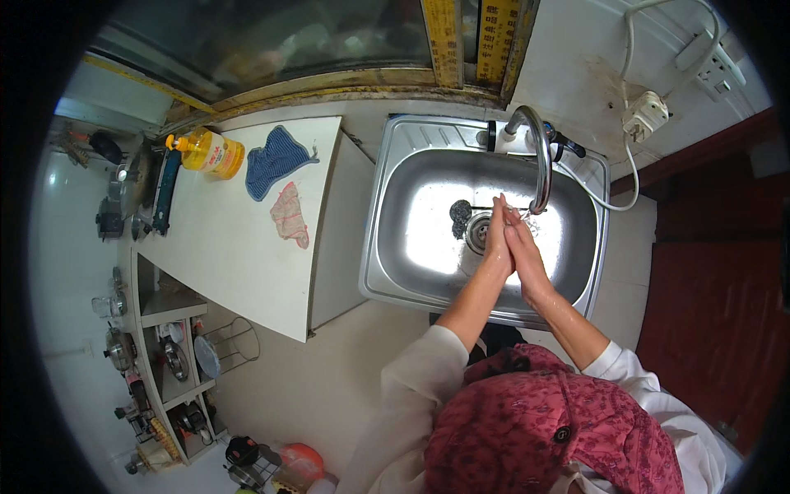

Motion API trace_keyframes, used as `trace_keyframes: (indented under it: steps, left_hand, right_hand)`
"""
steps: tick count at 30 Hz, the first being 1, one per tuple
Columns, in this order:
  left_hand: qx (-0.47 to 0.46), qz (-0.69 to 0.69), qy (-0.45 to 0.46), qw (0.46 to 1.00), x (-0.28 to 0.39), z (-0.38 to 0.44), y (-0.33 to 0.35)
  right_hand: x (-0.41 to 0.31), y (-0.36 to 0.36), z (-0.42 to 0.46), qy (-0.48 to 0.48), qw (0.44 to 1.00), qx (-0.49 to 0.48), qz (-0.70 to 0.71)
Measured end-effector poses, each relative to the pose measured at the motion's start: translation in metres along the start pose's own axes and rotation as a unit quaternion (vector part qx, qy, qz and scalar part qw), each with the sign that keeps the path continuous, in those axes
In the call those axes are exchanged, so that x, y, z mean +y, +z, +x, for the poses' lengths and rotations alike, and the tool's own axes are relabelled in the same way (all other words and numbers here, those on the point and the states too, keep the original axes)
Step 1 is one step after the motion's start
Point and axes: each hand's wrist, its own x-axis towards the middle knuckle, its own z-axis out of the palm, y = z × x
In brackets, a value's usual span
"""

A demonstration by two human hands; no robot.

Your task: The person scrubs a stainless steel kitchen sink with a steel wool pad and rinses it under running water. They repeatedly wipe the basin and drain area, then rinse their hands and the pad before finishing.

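Observation:
Over the stainless steel sink (404, 265), my left hand (497, 238) and my right hand (524, 250) are pressed palm to palm, fingers stretched out. Both look wet, and neither holds anything that I can see. Just beside my fingertips is the outlet of the curved chrome faucet (543, 154), with water splashing below it. The drain strainer (478, 233) is partly hidden by my left hand. To its left in the basin lie dark scouring pads (460, 211). The faucet's black lever handle (571, 145) is behind the spout.
Left of the sink, a white counter (247, 265) bears a yellow pump bottle (213, 154), a blue striped cloth (278, 162) and a pink cloth (289, 216). A white cable with a plug adapter (645, 116) hangs on the right wall. Shelves (179, 364) hold cookware.

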Motion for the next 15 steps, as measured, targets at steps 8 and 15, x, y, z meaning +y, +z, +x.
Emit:
trace_keyframes:
  steps: [8, 15]
  left_hand:
    - [-0.065, 0.227, 0.003, 0.972, -0.035, -0.004, 0.009]
    - [-0.026, 0.217, -0.029, 0.975, 0.02, 0.014, -0.011]
  right_hand:
    - [0.013, -0.036, 0.067, 0.069, 0.982, 0.091, 0.148]
    - [0.039, -0.023, 0.044, 0.129, 0.961, 0.016, 0.244]
